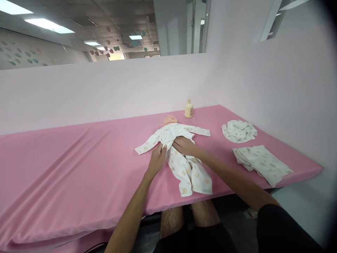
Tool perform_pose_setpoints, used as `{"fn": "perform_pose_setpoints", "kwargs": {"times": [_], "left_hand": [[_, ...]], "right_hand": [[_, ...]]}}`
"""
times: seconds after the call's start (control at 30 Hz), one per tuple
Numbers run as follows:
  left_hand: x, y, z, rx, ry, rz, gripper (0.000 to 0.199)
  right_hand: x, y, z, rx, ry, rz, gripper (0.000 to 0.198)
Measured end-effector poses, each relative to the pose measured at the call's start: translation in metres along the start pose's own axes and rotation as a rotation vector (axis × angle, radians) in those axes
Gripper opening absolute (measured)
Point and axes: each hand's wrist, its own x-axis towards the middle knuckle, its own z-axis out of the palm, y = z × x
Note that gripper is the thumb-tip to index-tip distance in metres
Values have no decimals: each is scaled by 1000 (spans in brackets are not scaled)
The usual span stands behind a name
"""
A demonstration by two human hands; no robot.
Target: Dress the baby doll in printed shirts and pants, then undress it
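Note:
A doll [170, 120] lies on its back on a pink-covered table, dressed in a white baby shirt [168, 131] and matching baby pants [183, 168] with small yellow-brown prints. The shirt's sleeves are spread to both sides. My left hand [158, 156] is closed, pinching the shirt's lower front edge and lifting it slightly. At the doll's waist, my right hand [184, 145] lies with its fingers stretched leftward, between the shirt's hem and the top of the pants. Its fingertips are partly hidden by the cloth.
A pump bottle [189, 109] of pale yellow liquid stands behind the doll by the wall. On the right are a bunched white printed cloth [239, 131] and a folded white printed garment [262, 162]. The pink table cover [79, 168] has creases on the left.

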Motion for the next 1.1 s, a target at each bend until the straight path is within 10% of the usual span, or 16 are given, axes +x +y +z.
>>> {"fn": "perform_pose_setpoints", "kwargs": {"times": [0.23, 0.33, 0.5, 0.8, 1.1], "left_hand": [[28, 29, 17, 389, -96, 211, 29], [58, 53, 51, 688, -192, 465, 47], [103, 75, 94, 943, -357, 542, 20], [132, 72, 101, 708, -268, 291, 14], [108, 79, 101, 443, -393, 386, 9]], "right_hand": [[-62, 64, 4, 375, 259, 331, 39], [-62, 75, 15, 522, 234, 290, 31], [-57, 71, 29, 561, 329, 263, 26], [-59, 51, 28, 526, 352, 215, 29], [-38, 50, 25, 606, 257, 283, 33]]}}
